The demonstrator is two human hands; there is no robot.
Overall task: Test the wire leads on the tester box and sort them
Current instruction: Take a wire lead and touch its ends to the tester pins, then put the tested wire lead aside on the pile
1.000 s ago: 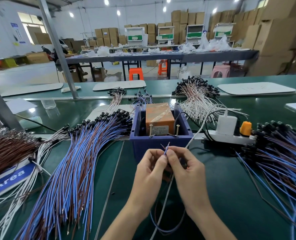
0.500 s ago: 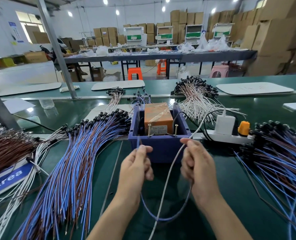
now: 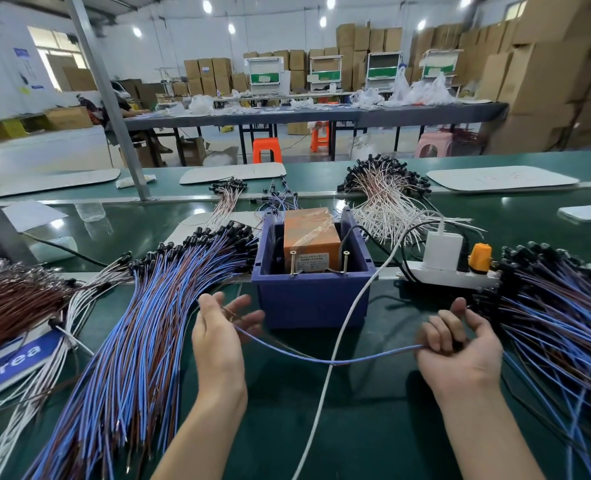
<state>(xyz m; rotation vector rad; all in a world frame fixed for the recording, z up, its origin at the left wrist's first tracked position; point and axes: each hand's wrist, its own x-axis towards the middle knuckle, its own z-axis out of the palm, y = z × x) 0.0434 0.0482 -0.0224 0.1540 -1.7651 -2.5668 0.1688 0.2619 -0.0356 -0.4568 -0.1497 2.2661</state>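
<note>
A blue wire lead (image 3: 321, 359) sags between my two hands in front of the tester. My left hand (image 3: 217, 337) holds its left end between thumb and fingers, beside the left pile of blue and brown leads (image 3: 141, 327). My right hand (image 3: 460, 355) grips the other end in curled fingers, index raised, at the edge of the right pile of leads (image 3: 564, 327). The tester box (image 3: 311, 233) is orange and sits in a blue bin (image 3: 311, 301). Two upright screws (image 3: 292, 262) stand at its front.
A white cable (image 3: 351, 320) runs from a charger (image 3: 443, 251) on the power strip (image 3: 449, 276) across the mat between my hands. Brown leads (image 3: 10, 303) lie far left, white leads (image 3: 384, 206) behind the bin. An orange plug (image 3: 479, 258) sits on the strip.
My hands were together at the tester's screws with the lead ends. They have pulled apart and down, left toward the left pile, right toward the right pile, stretching the lead out.
</note>
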